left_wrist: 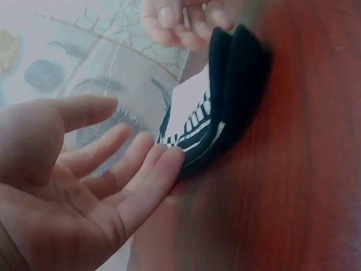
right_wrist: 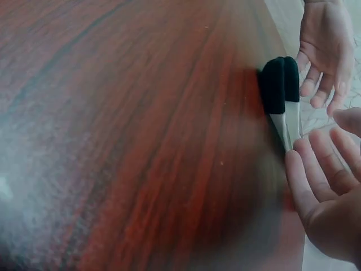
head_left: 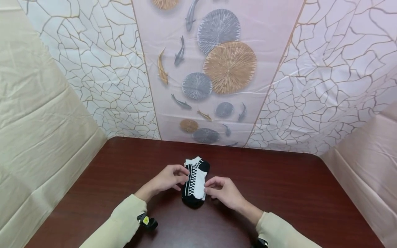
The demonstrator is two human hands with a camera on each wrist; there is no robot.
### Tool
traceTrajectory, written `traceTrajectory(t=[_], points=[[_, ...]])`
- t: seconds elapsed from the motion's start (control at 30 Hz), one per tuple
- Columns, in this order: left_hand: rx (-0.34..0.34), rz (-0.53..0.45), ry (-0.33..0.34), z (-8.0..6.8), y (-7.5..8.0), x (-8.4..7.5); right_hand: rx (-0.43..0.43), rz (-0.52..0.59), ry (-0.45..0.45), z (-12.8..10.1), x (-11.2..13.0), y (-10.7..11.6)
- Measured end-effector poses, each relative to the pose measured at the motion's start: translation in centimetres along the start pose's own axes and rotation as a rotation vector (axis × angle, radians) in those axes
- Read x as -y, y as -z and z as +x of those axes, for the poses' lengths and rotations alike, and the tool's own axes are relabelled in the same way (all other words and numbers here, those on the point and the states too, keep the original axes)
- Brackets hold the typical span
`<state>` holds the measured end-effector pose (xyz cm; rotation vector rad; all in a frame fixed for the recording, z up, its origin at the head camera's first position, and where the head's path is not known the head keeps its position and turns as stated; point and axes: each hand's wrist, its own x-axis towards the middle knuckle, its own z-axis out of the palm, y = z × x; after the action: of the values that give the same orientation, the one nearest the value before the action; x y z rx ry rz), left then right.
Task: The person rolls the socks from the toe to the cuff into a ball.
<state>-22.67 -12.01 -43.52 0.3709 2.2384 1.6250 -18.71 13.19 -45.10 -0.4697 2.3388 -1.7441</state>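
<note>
A pair of socks [head_left: 195, 182], black & white w/ a checker stripe, lay stacked flat on the dark red table [head_left: 294, 193], near its middle, toes toward the person. The left hand [head_left: 169, 178] was at the socks' left edge, fingers [left_wrist: 149, 169] relaxed & nearly straight, tips touching the edge, gripping nothing. The right hand [head_left: 224, 191] was at the right edge, fingers [right_wrist: 316, 169] loose & spread, just beside the fabric; contact I could not tell. A patterned backdrop [head_left: 223, 69] w/ fish stood behind.
</note>
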Motion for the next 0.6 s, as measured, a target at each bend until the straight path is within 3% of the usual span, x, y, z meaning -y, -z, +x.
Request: traceTrajectory(t=[0.3, 0.6], points=[[0.121, 0.146, -0.148, -1.6, -0.7, -0.3, 0.005, -0.120, 0.164, -0.3, -0.5, -0.2], [0.164, 0.290, -0.245, -2.6, -1.2, -0.2, 0.031, -0.274, 0.242, -0.8, -0.6, -0.4]])
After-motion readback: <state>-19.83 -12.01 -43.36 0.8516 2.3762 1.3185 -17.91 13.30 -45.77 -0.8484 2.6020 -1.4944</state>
